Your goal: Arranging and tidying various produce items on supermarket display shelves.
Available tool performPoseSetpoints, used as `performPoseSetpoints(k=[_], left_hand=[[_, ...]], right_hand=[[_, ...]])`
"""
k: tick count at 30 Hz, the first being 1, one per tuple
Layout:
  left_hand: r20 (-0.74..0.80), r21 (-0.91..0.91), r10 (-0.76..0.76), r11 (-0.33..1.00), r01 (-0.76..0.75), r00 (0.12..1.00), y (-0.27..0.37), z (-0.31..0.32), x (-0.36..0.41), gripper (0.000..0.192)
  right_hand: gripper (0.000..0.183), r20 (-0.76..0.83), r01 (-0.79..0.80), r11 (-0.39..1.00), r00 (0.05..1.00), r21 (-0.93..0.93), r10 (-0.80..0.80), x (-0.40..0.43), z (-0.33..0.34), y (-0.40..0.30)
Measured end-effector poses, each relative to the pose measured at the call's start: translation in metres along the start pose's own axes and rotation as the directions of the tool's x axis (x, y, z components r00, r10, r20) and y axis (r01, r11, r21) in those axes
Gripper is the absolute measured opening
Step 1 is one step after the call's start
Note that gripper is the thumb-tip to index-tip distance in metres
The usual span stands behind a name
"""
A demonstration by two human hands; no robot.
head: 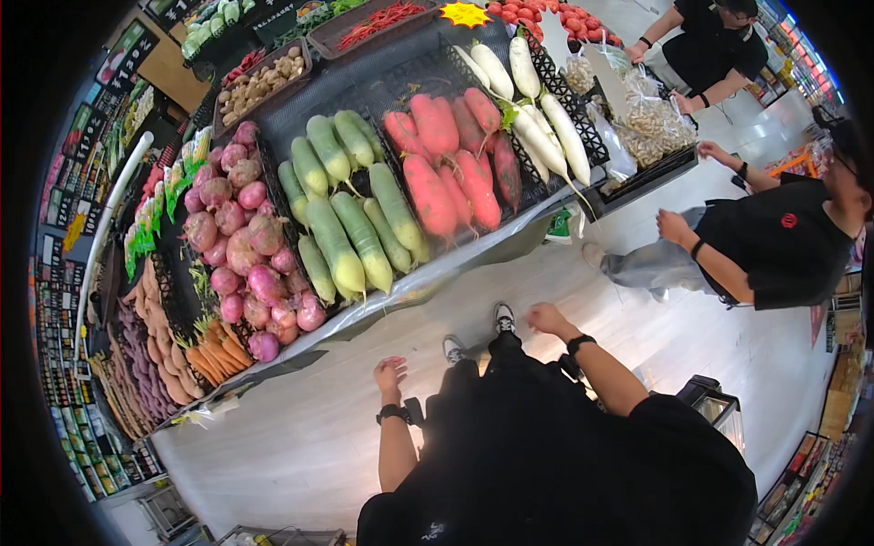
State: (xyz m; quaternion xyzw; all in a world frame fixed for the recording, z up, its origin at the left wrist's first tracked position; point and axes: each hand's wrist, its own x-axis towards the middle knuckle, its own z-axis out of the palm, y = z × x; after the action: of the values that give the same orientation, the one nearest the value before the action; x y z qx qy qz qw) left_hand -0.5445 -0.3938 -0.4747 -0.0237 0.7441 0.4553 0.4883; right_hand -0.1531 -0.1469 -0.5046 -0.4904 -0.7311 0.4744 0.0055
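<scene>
My left hand (390, 375) hangs over the floor with loosely bent fingers and nothing in it. My right hand (548, 319) is also empty, its fingers half curled, beside my shoes. Neither hand touches the vegetable stand. Closest to them along its front edge lie green radishes (336, 235) and red radishes (447, 184) in separate sections. White radishes (546, 130) fill the crate to the right. Left of the green radishes is a heap of red onions (239, 228), with carrots (217, 351) at its lower left.
A person in black (771, 239) stands at the right, near bagged produce (645, 112); another person (710, 51) reaches towards those bags. Ginger-like roots (261, 85), red chillies (379, 24) and tomatoes (519, 12) lie at the back. Sweet potatoes (160, 341) are at the far left.
</scene>
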Motion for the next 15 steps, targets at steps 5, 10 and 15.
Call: performPoseSetpoints(k=[5, 10, 15], left_hand=[[-0.041, -0.100, -0.012, 0.995, 0.008, 0.999, -0.028, -0.048, 0.008, 0.017], [-0.076, -0.111, -0.018, 0.994, 0.009, 0.997, -0.090, -0.106, -0.014, 0.023], [-0.138, -0.064, -0.205, 0.978, 0.198, 0.969, -0.136, -0.143, -0.047, 0.020]], right_hand=[[0.016, 0.174, 0.263, 0.953, 0.956, -0.152, -0.236, 0.012, 0.015, -0.089], [0.017, 0.110, 0.138, 0.974, 0.981, 0.179, -0.159, -0.007, 0.029, -0.109], [0.015, 0.003, 0.068, 0.998, 0.998, -0.004, -0.068, -0.031, 0.025, -0.074]])
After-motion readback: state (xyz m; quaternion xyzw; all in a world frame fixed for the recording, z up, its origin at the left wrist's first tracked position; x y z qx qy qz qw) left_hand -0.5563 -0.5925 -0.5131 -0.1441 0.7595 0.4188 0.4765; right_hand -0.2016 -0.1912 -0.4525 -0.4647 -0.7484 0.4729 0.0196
